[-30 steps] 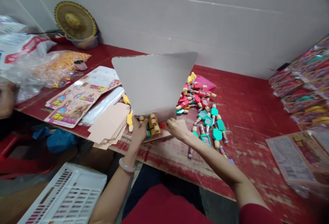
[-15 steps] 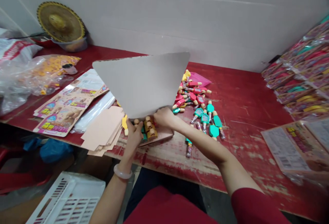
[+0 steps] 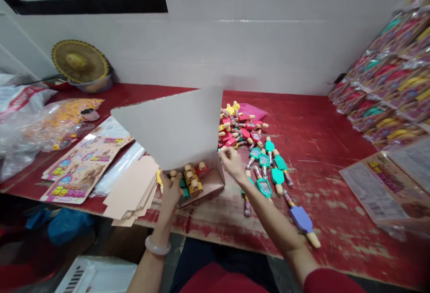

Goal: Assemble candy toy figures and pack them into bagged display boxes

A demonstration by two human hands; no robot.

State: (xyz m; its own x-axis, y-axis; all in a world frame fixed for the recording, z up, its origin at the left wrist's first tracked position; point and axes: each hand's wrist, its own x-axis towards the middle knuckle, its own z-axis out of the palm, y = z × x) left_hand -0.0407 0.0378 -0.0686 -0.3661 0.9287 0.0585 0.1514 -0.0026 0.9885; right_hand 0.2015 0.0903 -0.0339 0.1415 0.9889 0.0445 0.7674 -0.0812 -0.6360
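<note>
An open cardboard box (image 3: 215, 182) stands near the table's front edge, its pale lid (image 3: 174, 127) raised. Inside lie green, yellow and red popsicle-shaped toys with round tan ends, among them a yellow toy (image 3: 195, 187) and a red toy (image 3: 203, 169). My left hand (image 3: 171, 187) is closed over the box's left end, partly covering the green ones. A yellow piece (image 3: 159, 178) shows just left of those fingers. Outside the right wall, my right hand (image 3: 231, 162) has curled fingers beside a heap of loose toys (image 3: 242, 134); whatever it may hold is hidden.
Green toys (image 3: 277, 175) and a purple toy (image 3: 302, 218) lie right of the box. Pale card sheets (image 3: 129, 185), printed cards (image 3: 80, 167) and plastic bags (image 3: 50, 118) are on the left. Packaged toys (image 3: 386, 82) are stacked at the right; a white crate (image 3: 97, 275) stands below.
My right hand has left the inside of the box and moved right, past its wall. A red toy now shows where it was. The view has tilted up; my left hand stays at the box.
</note>
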